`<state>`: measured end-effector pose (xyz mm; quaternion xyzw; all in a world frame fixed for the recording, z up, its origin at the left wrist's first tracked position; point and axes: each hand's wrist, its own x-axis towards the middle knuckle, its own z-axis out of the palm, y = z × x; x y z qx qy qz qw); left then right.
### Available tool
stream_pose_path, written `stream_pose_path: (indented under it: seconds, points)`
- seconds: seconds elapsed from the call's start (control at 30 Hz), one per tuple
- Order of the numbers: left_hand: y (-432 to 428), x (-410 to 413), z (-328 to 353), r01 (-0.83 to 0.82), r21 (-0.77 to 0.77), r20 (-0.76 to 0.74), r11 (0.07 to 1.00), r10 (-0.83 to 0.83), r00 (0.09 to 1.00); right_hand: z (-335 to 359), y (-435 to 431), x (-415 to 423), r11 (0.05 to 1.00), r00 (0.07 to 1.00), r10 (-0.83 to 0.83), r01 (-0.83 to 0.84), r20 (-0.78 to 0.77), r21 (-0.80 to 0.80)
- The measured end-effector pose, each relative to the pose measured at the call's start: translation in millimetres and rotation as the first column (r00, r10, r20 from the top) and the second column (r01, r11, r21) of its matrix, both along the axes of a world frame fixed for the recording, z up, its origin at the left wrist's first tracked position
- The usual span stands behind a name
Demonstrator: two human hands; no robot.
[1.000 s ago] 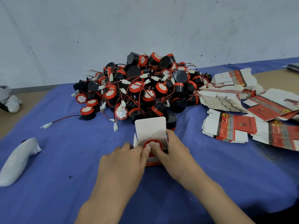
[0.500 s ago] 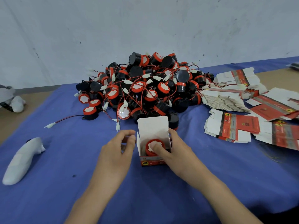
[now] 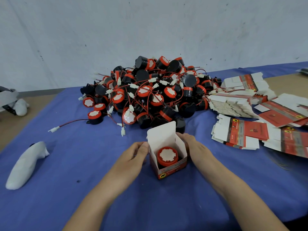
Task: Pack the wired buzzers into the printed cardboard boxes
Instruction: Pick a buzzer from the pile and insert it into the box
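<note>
A small printed cardboard box [image 3: 171,170] stands upright on the blue cloth, its white lid flap raised at the back. Inside it sits a red-capped wired buzzer [image 3: 167,157], face up. My left hand [image 3: 133,157] has curled fingertips against the box's left wall. On the other side my right hand [image 3: 196,148] wraps its fingers round the right wall and back corner. Behind the box lies a big pile of black and red buzzers [image 3: 150,95] with red wires and white plugs.
Stacks of flat, unfolded printed boxes [image 3: 241,134] spread over the right side of the blue cloth [image 3: 83,164]. A white oblong object [image 3: 25,165] lies at the left. One loose buzzer with a trailing wire [image 3: 93,115] sits left of the pile. A wall stands behind.
My right fingers have left the buzzer's top and moved to the box's right side. My left hand has come in against the left wall. The buzzer now sits lower in the box.
</note>
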<state>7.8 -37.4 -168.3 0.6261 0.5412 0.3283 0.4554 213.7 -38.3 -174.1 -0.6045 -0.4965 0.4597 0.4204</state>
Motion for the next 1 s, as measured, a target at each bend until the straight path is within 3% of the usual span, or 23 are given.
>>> stream_pose_path:
  seconds: [0.17, 0.33, 1.0]
  points:
    - [-2.5, -13.8, 3.9, 0.129, -0.064, 0.033, 0.990, -0.127, 0.991, -10.5, -8.4, 11.3, 0.999, 1.000, 0.020, -0.020, -0.005, 0.031]
    - [-2.7, -6.7, 2.1, 0.132, -0.046, 0.011, 0.990, -0.131, 0.991, -11.1, -9.0, 12.5, 0.991, 0.993, 0.119, -0.119, 0.013, 0.056]
    - [-1.0, 14.3, -0.3, 0.158, 0.140, -0.006, 0.978, -0.158, 0.987, -10.4, -13.6, 2.4, 0.965, 0.975, 0.197, -0.211, 0.098, 0.154]
